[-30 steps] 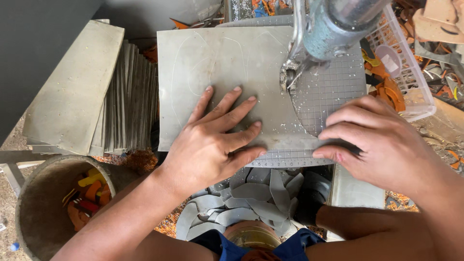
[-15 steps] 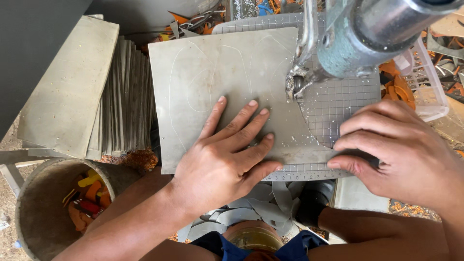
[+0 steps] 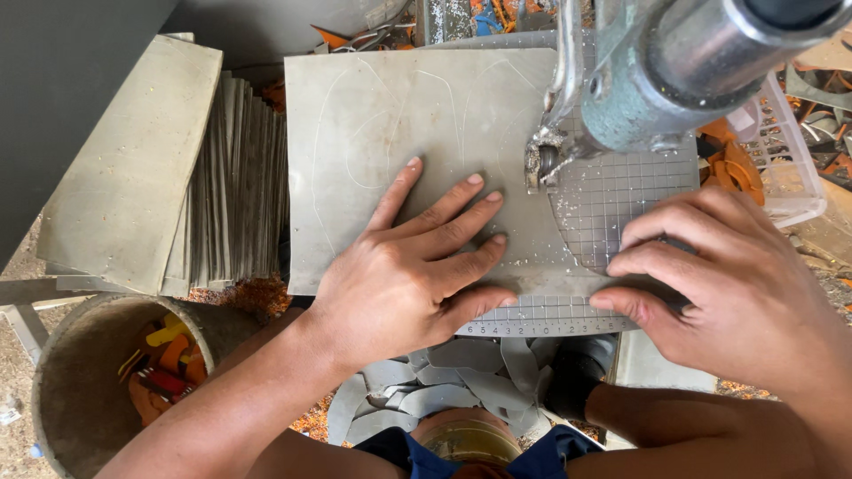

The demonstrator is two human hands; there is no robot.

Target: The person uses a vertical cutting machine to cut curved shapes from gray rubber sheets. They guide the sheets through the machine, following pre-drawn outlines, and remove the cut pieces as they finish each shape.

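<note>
Seen from my head camera: a stack of grey sheets (image 3: 235, 186) stands on edge to the left of my work, with one loose grey sheet (image 3: 124, 160) leaning over it. A round bucket (image 3: 62, 390) holding orange and yellow scraps sits at lower left, and curved grey offcuts (image 3: 461, 377) lie below the near edge of the gridded surface (image 3: 621, 191). A white plastic basket (image 3: 785, 160) stands at right. The machine's grey head (image 3: 674, 71) hangs across the upper right and hides part of the surface behind it; its cutting tip (image 3: 543, 161) meets the sheet's right edge.

The grey metal sheet (image 3: 417, 124) lies flat on the surface, its long axis running left to right, faint curved outlines scribed on it, its right side already cut along a curve. My left hand (image 3: 408, 275) is spread flat, pressing on the sheet's near right part. My right hand (image 3: 728, 284) has its fingers curled, pressing down on the near strip of sheet beside the cut.
</note>
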